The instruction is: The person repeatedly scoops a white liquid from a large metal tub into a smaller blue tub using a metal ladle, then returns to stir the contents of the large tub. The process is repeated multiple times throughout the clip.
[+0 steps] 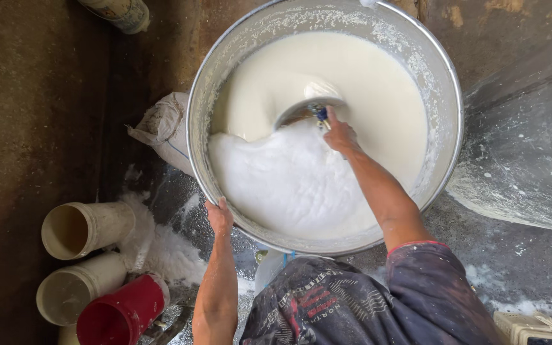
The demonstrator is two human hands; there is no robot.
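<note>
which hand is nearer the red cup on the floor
Left. The left hand grips the metal basin rim on the side toward the red cup; the right hand is farther off, holding a scoop in the white liquid.

A red plastic bucket (121, 314) lies on its side on the floor (39, 128). Just beside it, toward the wall, lie two cream containers (84, 227), also tipped over with mouths open. White powder (167, 252) is spilled next to them. Farther up from the red bucket, a dusty sack (164, 128) slumps. Far off to its right stands a pale crate (522, 326).
</note>
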